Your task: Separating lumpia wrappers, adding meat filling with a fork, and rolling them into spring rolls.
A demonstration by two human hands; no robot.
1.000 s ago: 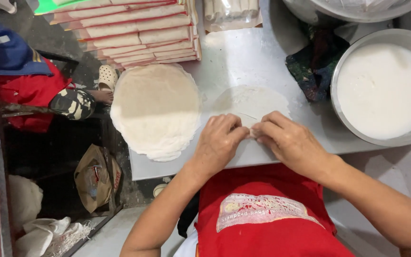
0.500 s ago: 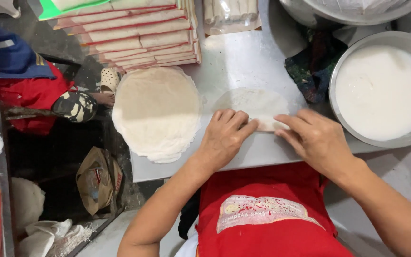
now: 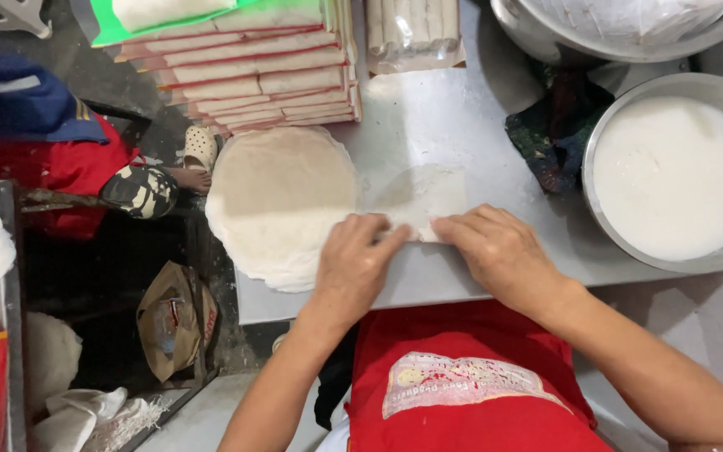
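A thin, translucent round wrapper (image 3: 424,197) lies flat on the grey metal table (image 3: 445,125), its near edge folded over. My left hand (image 3: 357,264) presses on the left part of that fold, fingers bent. My right hand (image 3: 495,247) presses on the right part, fingertips on the wrapper's edge. Left of both hands sits a thick stack of pale round wrappers (image 3: 282,201).
A large metal bowl of white liquid (image 3: 675,172) stands at the right. A dark cloth (image 3: 558,130) lies beside it. Stacked packets with red edges (image 3: 253,71) and a clear bag of rolls (image 3: 412,33) fill the far side. A seated person's leg (image 3: 140,188) is at left.
Both hands have slid away from me, rolling the wrapper's near edge further up; the flat part of the wrapper is shorter than a second ago.
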